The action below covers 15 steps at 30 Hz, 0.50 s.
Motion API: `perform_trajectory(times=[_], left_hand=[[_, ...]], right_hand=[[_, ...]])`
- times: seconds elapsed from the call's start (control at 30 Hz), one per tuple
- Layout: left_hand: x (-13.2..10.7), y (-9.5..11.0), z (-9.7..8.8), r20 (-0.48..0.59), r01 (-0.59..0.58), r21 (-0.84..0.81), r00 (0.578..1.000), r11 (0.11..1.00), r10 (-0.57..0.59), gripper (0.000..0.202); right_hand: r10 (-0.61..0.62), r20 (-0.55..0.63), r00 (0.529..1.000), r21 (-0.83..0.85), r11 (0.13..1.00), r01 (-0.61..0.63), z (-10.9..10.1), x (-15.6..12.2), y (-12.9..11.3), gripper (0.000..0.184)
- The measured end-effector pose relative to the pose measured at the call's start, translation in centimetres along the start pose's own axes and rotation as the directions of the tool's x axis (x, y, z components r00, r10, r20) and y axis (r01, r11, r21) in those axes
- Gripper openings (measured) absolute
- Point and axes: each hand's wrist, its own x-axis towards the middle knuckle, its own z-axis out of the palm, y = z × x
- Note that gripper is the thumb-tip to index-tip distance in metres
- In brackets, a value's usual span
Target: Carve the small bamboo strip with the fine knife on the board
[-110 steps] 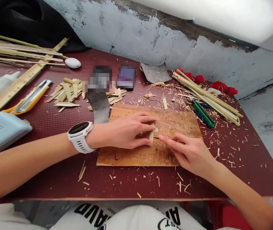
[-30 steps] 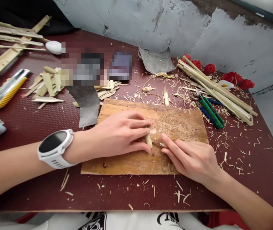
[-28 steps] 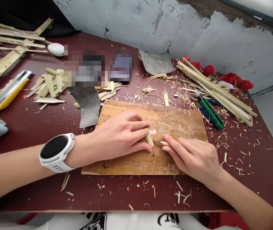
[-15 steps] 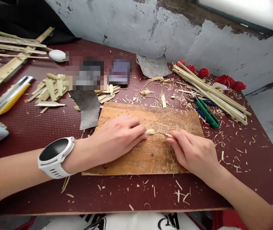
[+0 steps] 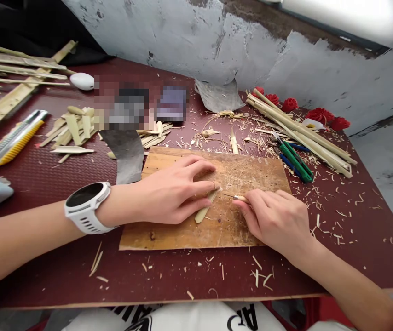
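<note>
A wooden board lies in front of me. My left hand is over its left half, with thumb and index finger closed on a short, pale bamboo strip; the other fingers are spread forward. The strip lies slanted on the board, its wider end toward me. My right hand grips a fine-pointed carving tool with a pale handle and metal collar. The tool's thin tip points left, a short gap away from the strip.
Bamboo shavings surround the board. A green utility knife and bamboo sticks lie at right, near red flowers. A yellow cutter, bamboo pieces, grey sandpaper and a phone lie left and behind.
My left hand's fingers have spread, and the bamboo strip has swung from sideways to slanted toward me, showing more of its length. My right hand has shifted slightly left with the tool.
</note>
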Motion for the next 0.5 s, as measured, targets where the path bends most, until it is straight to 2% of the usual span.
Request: perform_trajectory(times=[0.1, 0.23, 0.4, 0.5], left_hand=[[-0.2, 0.8, 0.6, -0.031, 0.052, 0.014, 0.998, 0.999, -0.052, 0.035], [-0.2, 1.9, 1.3, -0.084, 0.124, 0.011, 0.989, 0.992, -0.123, 0.038], [-0.2, 1.9, 1.7, -0.109, 0.133, 0.038, 0.986, 0.99, -0.128, 0.055], [-0.3, 1.9, 1.8, -0.101, 0.144, 0.044, 0.985, 0.989, -0.139, 0.058]], right_hand=[[-0.052, 0.006, 0.999, 0.013, 0.999, 0.052, 0.1, 0.0, -0.1, 0.027], [-0.004, -0.003, 1.0, 0.058, 0.998, 0.004, 0.1, 0.0, -0.2, 0.033], [0.024, 0.032, 0.999, -0.001, 1.0, -0.024, 0.2, 0.3, -0.4, 0.038], [0.027, 0.081, 0.996, -0.004, 1.0, -0.027, 0.3, 0.8, -0.6, 0.039]])
